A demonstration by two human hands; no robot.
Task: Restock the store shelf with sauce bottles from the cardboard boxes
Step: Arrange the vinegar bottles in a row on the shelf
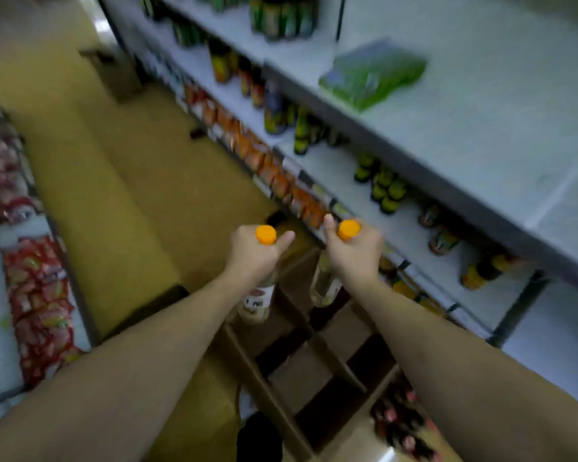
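Note:
My left hand [252, 253] grips the neck of a clear sauce bottle [257, 301] with an orange cap and a white label. My right hand [352, 253] grips the neck of a second clear orange-capped bottle [324, 285]. Both bottles hang upright just above an open cardboard box [314, 358] with cardboard dividers on the floor. The cells I can see in it look dark and without bottles. The grey store shelf [464, 135] runs along the right, with dark sauce bottles [386, 188] standing on a lower level.
A green packet [372, 78] lies on the upper shelf board. Orange packets [264, 158] line the lowest shelf edge. Red snack bags [37, 295] fill a rack on the left. The yellow floor aisle [131, 195] runs between them. A dark shoe [259, 438] shows below.

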